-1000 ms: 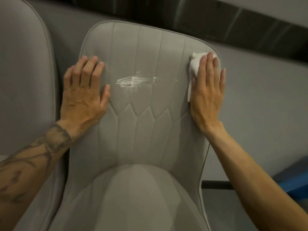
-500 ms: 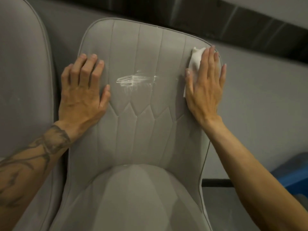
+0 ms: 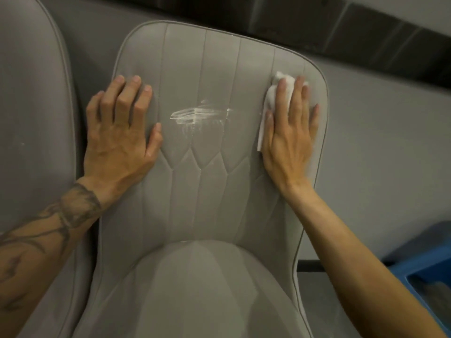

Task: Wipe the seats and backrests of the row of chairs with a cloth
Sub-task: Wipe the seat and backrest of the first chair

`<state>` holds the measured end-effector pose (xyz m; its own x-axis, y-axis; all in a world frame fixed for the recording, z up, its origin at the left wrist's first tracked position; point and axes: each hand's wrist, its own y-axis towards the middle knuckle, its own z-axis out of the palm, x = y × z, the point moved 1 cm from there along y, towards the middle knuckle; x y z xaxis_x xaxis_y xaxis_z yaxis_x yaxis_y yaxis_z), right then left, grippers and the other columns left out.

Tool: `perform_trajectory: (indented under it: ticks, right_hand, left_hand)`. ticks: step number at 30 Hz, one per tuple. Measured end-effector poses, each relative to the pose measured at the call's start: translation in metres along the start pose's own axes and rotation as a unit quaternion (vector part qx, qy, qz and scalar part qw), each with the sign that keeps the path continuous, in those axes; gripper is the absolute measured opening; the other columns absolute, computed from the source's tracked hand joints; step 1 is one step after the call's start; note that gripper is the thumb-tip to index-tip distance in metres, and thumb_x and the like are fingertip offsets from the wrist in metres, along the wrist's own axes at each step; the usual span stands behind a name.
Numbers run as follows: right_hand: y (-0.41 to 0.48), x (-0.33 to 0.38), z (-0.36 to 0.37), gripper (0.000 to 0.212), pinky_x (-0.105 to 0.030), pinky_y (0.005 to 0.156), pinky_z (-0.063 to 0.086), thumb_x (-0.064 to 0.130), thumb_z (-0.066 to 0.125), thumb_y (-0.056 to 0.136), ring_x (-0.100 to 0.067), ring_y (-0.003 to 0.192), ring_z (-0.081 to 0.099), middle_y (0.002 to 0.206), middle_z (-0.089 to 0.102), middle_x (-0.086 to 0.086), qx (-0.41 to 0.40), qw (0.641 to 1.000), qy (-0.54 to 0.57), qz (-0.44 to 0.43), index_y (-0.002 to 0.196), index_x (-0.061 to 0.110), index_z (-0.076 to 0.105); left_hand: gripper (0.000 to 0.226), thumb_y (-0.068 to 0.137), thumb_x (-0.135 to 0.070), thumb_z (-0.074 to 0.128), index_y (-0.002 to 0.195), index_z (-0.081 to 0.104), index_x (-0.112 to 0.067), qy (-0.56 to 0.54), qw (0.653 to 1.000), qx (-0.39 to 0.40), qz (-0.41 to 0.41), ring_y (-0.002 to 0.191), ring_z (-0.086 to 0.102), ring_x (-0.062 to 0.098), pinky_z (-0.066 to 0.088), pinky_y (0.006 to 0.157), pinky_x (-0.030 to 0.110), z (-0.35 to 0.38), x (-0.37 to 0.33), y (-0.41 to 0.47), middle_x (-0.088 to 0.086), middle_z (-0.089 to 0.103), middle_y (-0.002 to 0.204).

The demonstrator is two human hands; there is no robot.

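My flat right hand [image 3: 290, 132] has slid the white cloth [image 3: 277, 98] slightly down the backrest [image 3: 214, 191], pinning it there, the white smear [image 3: 195, 114] unwiped, while my open left hand [image 3: 119, 137] braces, holding nothing.

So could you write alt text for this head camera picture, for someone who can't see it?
A person's right hand presses a white cloth flat on the upper right of a grey chair backrest, while the left hand braces its left side. A white smear lies between the hands.
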<state>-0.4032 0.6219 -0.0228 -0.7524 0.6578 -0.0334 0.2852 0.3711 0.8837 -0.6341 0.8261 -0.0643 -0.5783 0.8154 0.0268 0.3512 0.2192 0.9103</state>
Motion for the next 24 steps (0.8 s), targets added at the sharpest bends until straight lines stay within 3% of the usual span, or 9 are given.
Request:
perform_trajectory:
  ticks: [4, 8, 11, 16, 21, 24]
  right_hand:
    - [-0.036, -0.003, 0.0, 0.055, -0.051, 0.126, 0.01, 0.035, 0.026, 0.111, -0.025, 0.157, 0.0, 0.168, 0.004, -0.013, 0.057, 0.994, -0.036, -0.089, 0.161, 0.016, 0.01]
    - [0.03, -0.005, 0.003, 0.054, -0.049, 0.127, 0.01, 0.037, 0.021, 0.111, -0.024, 0.157, 0.008, 0.168, 0.011, -0.012, -0.029, 0.999, -0.023, -0.014, 0.161, 0.018, 0.012]
    - [0.024, 0.019, 0.01, 0.055, -0.05, 0.126, 0.013, 0.035, 0.023, 0.11, -0.026, 0.156, 0.009, 0.168, 0.012, -0.012, -0.056, 0.997, 0.018, 0.042, 0.16, 0.016, 0.014]
    - [-0.033, 0.021, 0.013, 0.058, -0.051, 0.127, 0.01, 0.037, 0.029, 0.109, -0.026, 0.157, 0.005, 0.168, 0.01, -0.014, 0.018, 0.997, -0.005, -0.077, 0.161, 0.015, 0.015]
    - [0.031, 0.019, 0.01, 0.058, -0.054, 0.126, 0.01, 0.038, 0.032, 0.108, -0.034, 0.155, 0.014, 0.164, 0.019, -0.022, -0.073, 0.996, -0.025, -0.042, 0.157, 0.009, 0.026]
    - [0.028, 0.025, 0.015, 0.061, -0.049, 0.127, 0.013, 0.038, 0.035, 0.107, -0.031, 0.155, 0.013, 0.165, 0.017, -0.019, -0.063, 0.996, 0.015, -0.068, 0.158, 0.009, 0.022]
  left_hand:
    - [0.061, 0.106, -0.038, 0.042, 0.16, 0.029, -0.011, 0.001, 1.0, 0.0, 0.0, 0.155, 0.028, 0.037, 0.026, 0.123, 0.058, 0.0, 0.001, 0.0, 0.016, 0.033, 0.165]
    - [0.061, 0.107, -0.038, 0.041, 0.16, 0.029, -0.01, 0.004, 1.0, -0.002, 0.001, 0.155, 0.028, 0.037, 0.026, 0.123, 0.057, 0.0, 0.003, 0.0, 0.016, 0.033, 0.165]
    - [0.061, 0.107, -0.037, 0.042, 0.16, 0.03, -0.01, 0.004, 1.0, -0.001, -0.001, 0.156, 0.027, 0.037, 0.025, 0.124, 0.057, 0.0, 0.004, -0.001, 0.017, 0.033, 0.165]
    - [0.062, 0.106, -0.038, 0.043, 0.16, 0.029, -0.011, 0.009, 1.0, 0.004, -0.001, 0.156, 0.026, 0.036, 0.024, 0.124, 0.056, -0.001, 0.005, 0.0, 0.016, 0.032, 0.166]
    - [0.062, 0.106, -0.038, 0.043, 0.16, 0.03, -0.011, 0.011, 1.0, 0.003, -0.003, 0.156, 0.026, 0.035, 0.025, 0.124, 0.057, 0.0, 0.005, -0.001, 0.015, 0.032, 0.166]
    - [0.062, 0.105, -0.038, 0.044, 0.16, 0.03, -0.012, 0.011, 1.0, 0.001, -0.004, 0.156, 0.026, 0.035, 0.026, 0.123, 0.056, 0.0, 0.005, -0.001, 0.014, 0.032, 0.166]
